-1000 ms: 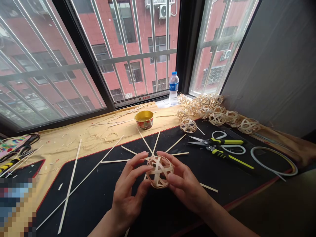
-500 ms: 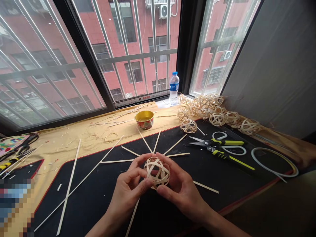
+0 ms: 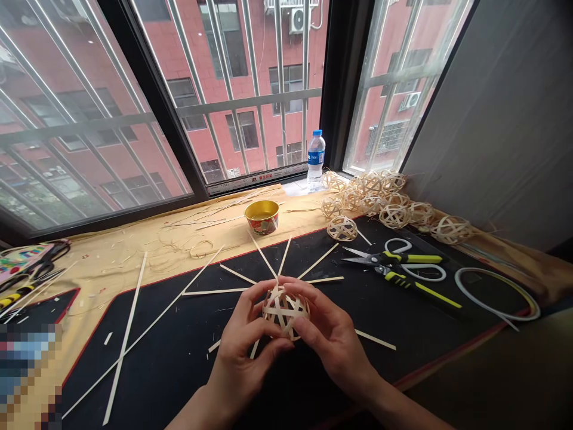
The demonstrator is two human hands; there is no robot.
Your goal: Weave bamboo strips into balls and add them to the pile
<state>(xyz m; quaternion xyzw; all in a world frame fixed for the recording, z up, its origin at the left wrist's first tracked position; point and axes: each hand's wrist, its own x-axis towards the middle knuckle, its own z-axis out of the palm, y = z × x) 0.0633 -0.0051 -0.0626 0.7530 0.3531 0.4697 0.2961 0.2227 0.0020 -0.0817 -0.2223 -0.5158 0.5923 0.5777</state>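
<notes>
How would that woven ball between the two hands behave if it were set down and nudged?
The woven ball would probably roll, since it is round. It looks light for its size, with open gaps between its thin strips. It may give slightly if squeezed, being so thinly built.

Ball (image 3: 283, 312) between fingers (image 3: 313, 294): pale straw, open star-like lattice | mat (image 3: 179, 364) beneath fingers: black, red edging | strips (image 3: 319, 261) beyond fingers: cream | tin (image 3: 262, 223) beyond fingers: gold inside, red printed outside | tool handles (image 3: 418, 259) right of fingers: yellow, black | bottle (image 3: 316, 156) far beyond fingers: blue cap
</notes>
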